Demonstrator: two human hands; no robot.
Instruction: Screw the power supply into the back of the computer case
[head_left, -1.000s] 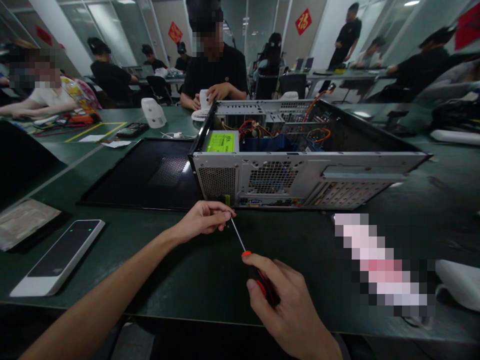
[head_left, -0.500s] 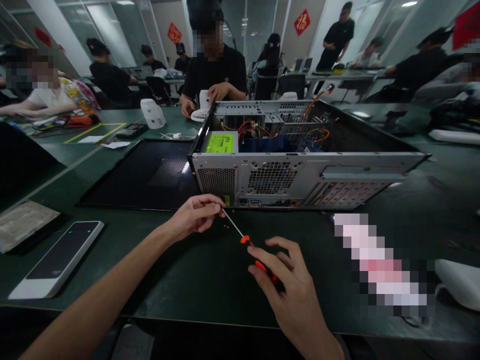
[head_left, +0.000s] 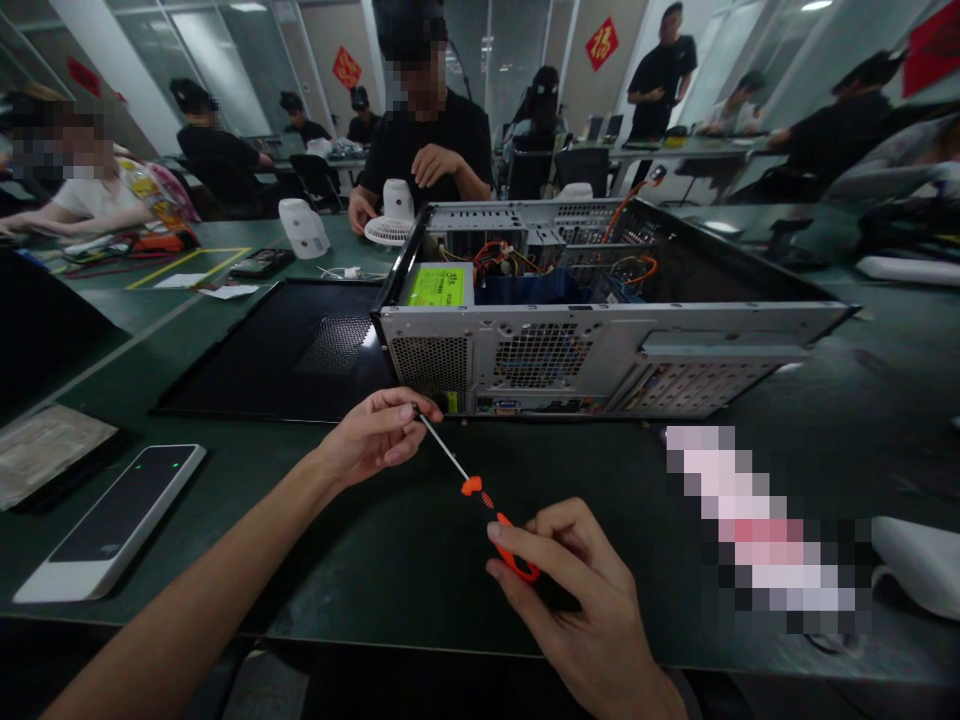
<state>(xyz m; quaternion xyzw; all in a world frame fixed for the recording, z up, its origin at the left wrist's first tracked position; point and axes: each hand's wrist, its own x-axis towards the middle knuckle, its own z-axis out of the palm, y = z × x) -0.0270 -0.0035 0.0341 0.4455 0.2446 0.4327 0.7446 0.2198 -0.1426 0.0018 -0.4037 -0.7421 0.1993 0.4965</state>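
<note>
Far left of left fingers: metallic slab (head_left: 64, 445), flat on tabletop (head_left: 352, 575). Between it and the left forearm, nearer the person: white device (head_left: 124, 525), dark screen up, two green lights showing.

Beyond left fingers and to their left: black panel (head_left: 262, 355) with a perforated patch, lying flat.

Left hand (head_left: 375, 437): thumb and forefinger closed in a pinch at the tip of the screwdriver (head_left: 472, 486). Small dark bit right at the pinch; can't tell if it's just the driver's tip or a separate piece.

Key relation: screwdriver lies between the two sets of fingers, long axis slanting. Tip end up-left and away, at left fingers; shaft runs down-right and toward the person; orange-and-black handle ends at right fingers. Left hand nearer the tip, right hand nearer the handle.

Just beyond left fingers, stretching off to their right: computer case (head_left: 540, 360), open side up, vented face toward the person. Can't tell if left forefinger touches its lower edge.

Right hand (head_left: 581, 595): fingers part-curled around the handle, thumb and forefinger loosely about it; grip pressure can't be told.

Right of right fingers, well apart: pixelated strip (head_left: 757, 525), on tabletop.
</note>
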